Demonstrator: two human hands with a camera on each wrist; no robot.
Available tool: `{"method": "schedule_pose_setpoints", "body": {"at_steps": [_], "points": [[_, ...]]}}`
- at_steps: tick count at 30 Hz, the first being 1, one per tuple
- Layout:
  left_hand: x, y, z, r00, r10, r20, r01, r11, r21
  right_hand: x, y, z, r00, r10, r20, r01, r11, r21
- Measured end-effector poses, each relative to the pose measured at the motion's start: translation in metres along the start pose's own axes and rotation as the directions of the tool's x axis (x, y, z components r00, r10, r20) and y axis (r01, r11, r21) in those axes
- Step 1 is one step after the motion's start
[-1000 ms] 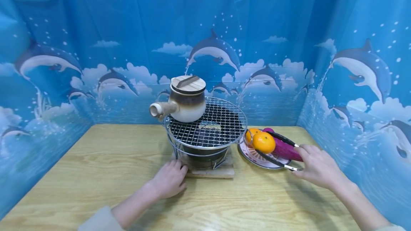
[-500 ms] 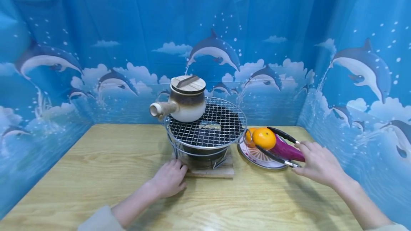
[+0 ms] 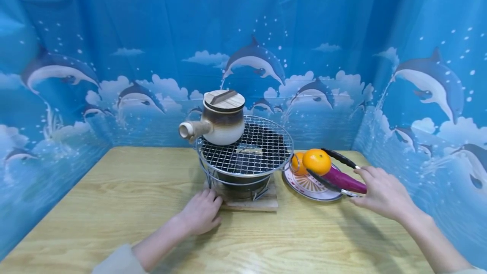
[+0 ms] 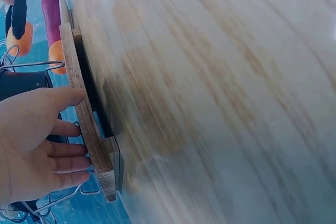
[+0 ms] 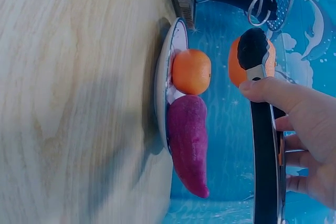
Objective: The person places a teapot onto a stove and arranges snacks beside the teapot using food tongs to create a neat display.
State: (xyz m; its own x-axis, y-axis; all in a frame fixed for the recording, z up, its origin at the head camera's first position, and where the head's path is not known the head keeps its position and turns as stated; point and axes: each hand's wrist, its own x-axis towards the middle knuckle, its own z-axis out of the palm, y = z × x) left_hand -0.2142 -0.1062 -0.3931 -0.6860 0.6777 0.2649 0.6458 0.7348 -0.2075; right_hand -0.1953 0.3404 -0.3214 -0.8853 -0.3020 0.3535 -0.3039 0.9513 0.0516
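Note:
My right hand (image 3: 384, 193) holds a pair of black-handled tongs (image 3: 340, 158), whose arms pinch an orange (image 3: 317, 161). In the right wrist view that orange (image 5: 234, 62) hangs clear of the plate. On the patterned plate (image 3: 321, 198) lie a second orange (image 5: 191, 72) and a purple sweet potato (image 5: 188, 142), its tapered end past the rim. My left hand (image 3: 201, 212) rests against the front left of the wooden board (image 3: 253, 206) under the small stove (image 3: 243, 181). In the left wrist view, its fairly straight fingers (image 4: 68, 164) touch the board's edge.
A round wire grate (image 3: 266, 147) tops the stove, with a ring handle beside the plate. On its back left stands a side-handled clay pot (image 3: 224, 130) under a wooden lid (image 3: 224, 100). A blue dolphin-print curtain (image 3: 323, 20) encloses the wooden table (image 3: 129, 189).
Gripped in the tongs, the orange has risen off the plate and shifted slightly right with my right hand. The sweet potato has slid a little right. My left hand stays put.

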Motion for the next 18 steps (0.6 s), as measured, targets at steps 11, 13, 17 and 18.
{"method": "schedule_pose_setpoints", "body": {"at_steps": [11, 13, 17, 18], "points": [[-0.004, 0.0, -0.001, 1.0, 0.002, -0.007, -0.002, 1.0, 0.01, -0.001, 0.0, -0.01, 1.0, 0.024, 0.015, -0.025, 1.0, 0.013], [-0.005, 0.0, -0.001, 1.0, 0.001, -0.007, -0.001, 1.0, 0.003, 0.0, -0.001, -0.012, 1.0, 0.02, 0.005, -0.02, 1.0, 0.011], [-0.005, 0.0, 0.0, 1.0, -0.003, -0.005, 0.003, 1.0, -0.008, 0.001, -0.001, -0.016, 1.0, 0.014, -0.008, -0.014, 1.0, 0.004], [-0.005, -0.001, 0.001, 1.0, -0.004, -0.005, 0.004, 1.0, -0.009, 0.001, -0.001, -0.018, 1.0, 0.016, -0.007, -0.016, 1.0, 0.004]]}}
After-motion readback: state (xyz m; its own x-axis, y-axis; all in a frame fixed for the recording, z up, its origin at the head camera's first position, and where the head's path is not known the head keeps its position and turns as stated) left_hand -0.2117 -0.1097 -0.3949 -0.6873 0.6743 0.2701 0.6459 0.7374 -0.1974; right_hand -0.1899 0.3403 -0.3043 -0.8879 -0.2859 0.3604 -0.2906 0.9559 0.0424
